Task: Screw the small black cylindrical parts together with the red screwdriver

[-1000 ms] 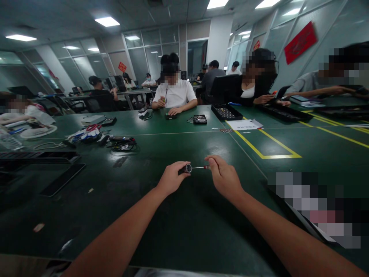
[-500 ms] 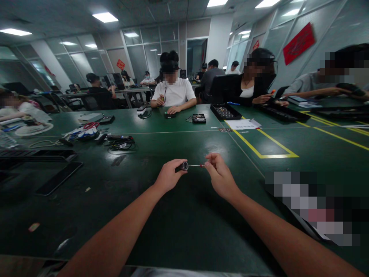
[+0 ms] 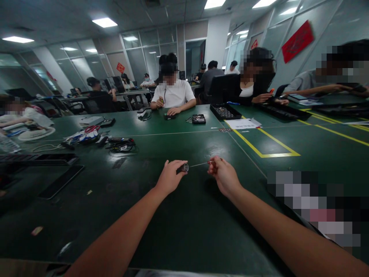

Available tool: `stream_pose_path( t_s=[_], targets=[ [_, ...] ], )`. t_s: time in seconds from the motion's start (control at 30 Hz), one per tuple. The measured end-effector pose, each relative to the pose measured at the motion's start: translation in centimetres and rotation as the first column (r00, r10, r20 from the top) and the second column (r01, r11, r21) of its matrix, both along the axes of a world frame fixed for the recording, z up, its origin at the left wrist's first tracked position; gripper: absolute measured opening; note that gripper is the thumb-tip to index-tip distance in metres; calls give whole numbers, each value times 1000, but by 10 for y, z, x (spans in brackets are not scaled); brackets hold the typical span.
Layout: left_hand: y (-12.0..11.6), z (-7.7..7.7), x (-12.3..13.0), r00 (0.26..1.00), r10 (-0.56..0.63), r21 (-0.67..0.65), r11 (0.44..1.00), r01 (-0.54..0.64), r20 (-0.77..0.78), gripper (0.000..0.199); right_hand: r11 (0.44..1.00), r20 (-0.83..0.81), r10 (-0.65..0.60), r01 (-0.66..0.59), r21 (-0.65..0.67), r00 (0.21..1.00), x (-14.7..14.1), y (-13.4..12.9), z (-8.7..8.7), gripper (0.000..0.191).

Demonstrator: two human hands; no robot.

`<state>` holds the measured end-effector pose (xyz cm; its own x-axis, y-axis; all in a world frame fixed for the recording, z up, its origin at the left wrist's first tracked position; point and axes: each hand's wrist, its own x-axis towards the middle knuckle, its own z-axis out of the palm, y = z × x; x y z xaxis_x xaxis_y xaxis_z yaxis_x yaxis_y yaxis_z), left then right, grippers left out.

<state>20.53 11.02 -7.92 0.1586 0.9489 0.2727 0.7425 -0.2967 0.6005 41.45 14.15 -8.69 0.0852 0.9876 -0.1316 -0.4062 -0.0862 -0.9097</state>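
My left hand (image 3: pixel 168 179) is closed round a short dark cylinder (image 3: pixel 186 167), its round ringed end turned toward the right and toward me. I cannot make out what kind of part it is. Fingers curled, my right hand (image 3: pixel 226 177) grips a thin screwdriver (image 3: pixel 199 165) with a slim metal shaft and a red handle mostly hidden in the fingers. The shaft points left at the cylinder's end; whether its tip touches is too small to tell. Both hands are above the green table (image 3: pixel 184 231).
Left of the hands lie a black flat panel (image 3: pixel 62 181), a bundle of black cables (image 3: pixel 122 145) and red-handled scissors (image 3: pixel 92 129). A black parts tray (image 3: pixel 225 112) and white paper (image 3: pixel 242 123) are farther off. Several people sit round the table.
My right hand has shifted slightly right, away from my left hand, with the screwdriver. The shaft now slants up toward the handle, and more of it shows. My left hand has barely moved.
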Motion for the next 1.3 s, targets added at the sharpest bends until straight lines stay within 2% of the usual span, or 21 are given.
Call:
stream_pose_path(
  t_s=[0.17, 0.3, 0.4, 0.57, 0.73, 0.9, 1.0, 1.07, 1.17, 1.23, 1.3],
  targets=[
    [-1, 0, 1, 1000, -20, 10, 1000, 20, -10, 38, 978, 176, -24, -14, 210, 984, -2, -6, 4, 36],
    [0, -1, 1, 999, -40, -1, 999, 40, -16, 39, 927, 431, -69, -102, 361, 900, -1, -12, 7, 33],
    [-1, -2, 2, 999, -47, 7, 999, 47, -20, 40, 896, 566, -119, -158, 416, 816, 0, -17, 8, 31],
    [0, -4, 3, 996, -89, 46, 995, 90, -32, 42, 857, 672, -148, -244, 453, 726, 2, -23, 12, 28],
    [1, -3, 3, 997, -72, 31, 997, 73, -22, 41, 861, 689, -270, -151, 486, 673, 2, -25, 18, 27],
    [0, -2, 1, 997, -21, 37, 999, 18, 77, 44, 856, 634, -313, -80, 511, 707, 5, -27, 20, 28],
    [1, -4, 0, 981, 10, 41, 999, -18, 195, 44, 852, 621, -313, -76, 518, 718, 4, -27, 20, 26],
    [5, -5, -2, 943, 38, 6, 999, -42, 331, 41, 852, 614, -305, -79, 517, 728, 4, -28, 20, 26],
    [12, -3, -5, 847, 98, -105, 993, -49, 522, 37, 852, 600, -295, -80, 518, 744, 3, -28, 20, 27],
    [16, 1, -7, 787, 147, -199, 979, -32, 599, 34, 851, 597, -292, -83, 519, 748, 3, -29, 21, 27],
    [18, 7, -9, 770, 188, -279, 960, -14, 610, 32, 849, 599, -289, -89, 521, 747, 3, -29, 21, 27]
  ],
)
